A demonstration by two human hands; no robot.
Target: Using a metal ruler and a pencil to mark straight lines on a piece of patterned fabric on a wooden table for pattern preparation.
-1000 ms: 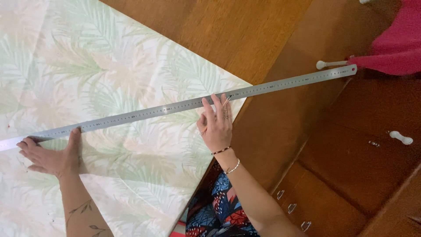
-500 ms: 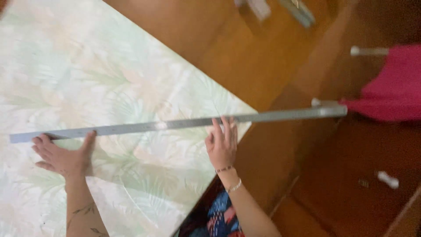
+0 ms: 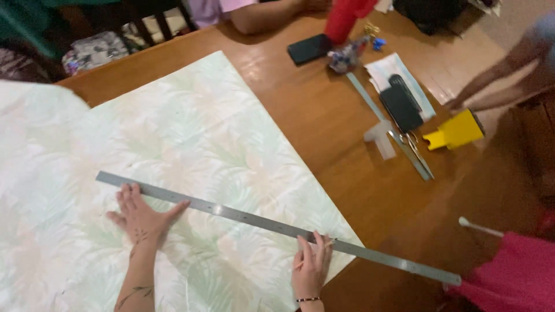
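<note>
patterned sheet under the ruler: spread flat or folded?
Spread flat. The patterned sheet lies open across the wooden table, no folds visible, with the left hand and right hand pressing the metal ruler on it.

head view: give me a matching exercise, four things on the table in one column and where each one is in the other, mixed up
Things:
1. long metal ruler
2. yellow tool
3. black phone
4. scissors

Places:
A. far side of the table, beside a red object
B. slanting across the pale leaf-patterned sheet, under both hands
C. near the table's right edge, close to another person's reaching hand
D. on bare wood beside a second, shorter ruler

Pairs: 1-B, 2-C, 3-A, 4-D

The left hand presses flat by the ruler; the right hand holds a pencil at its edge.
</note>
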